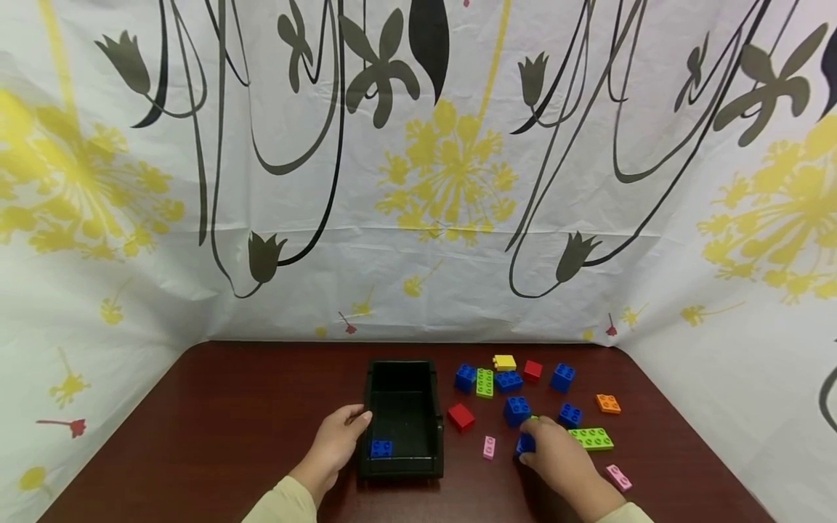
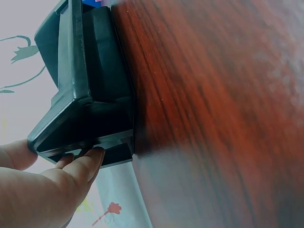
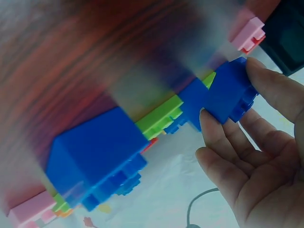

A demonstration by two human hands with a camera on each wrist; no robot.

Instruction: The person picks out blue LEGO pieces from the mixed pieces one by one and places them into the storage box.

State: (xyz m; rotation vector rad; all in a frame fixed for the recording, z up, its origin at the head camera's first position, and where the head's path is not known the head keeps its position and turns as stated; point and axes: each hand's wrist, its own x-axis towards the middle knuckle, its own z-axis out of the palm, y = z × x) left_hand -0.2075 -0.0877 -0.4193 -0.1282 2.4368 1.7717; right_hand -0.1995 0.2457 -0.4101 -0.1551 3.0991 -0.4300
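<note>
My left hand [image 1: 339, 440] grips the left side wall of a black plastic bin [image 1: 434, 471]. In the left wrist view the thumb and fingers [image 2: 84, 166] pinch the bin's rim [image 2: 76, 57]. A blue toy brick [image 1: 381, 448] lies inside, at the bin's near end. On the right, my right hand [image 1: 561, 457] pinches another blue brick [image 3: 228, 92] between thumb and fingertips, close over the table. Its palm hides part of a light green brick. Just beyond that hand sits a blue brick [image 1: 517, 410], and a pink brick [image 1: 489, 447] lies to its left.
Several more bricks lie right of the bin: red [image 1: 461, 417], yellow [image 1: 504, 362], orange [image 1: 607, 404], a long light green one [image 1: 591, 439] and a pink one [image 1: 618, 478]. The dark wooden table [image 1: 261, 407] backs onto a patterned white cloth [image 1: 418, 290].
</note>
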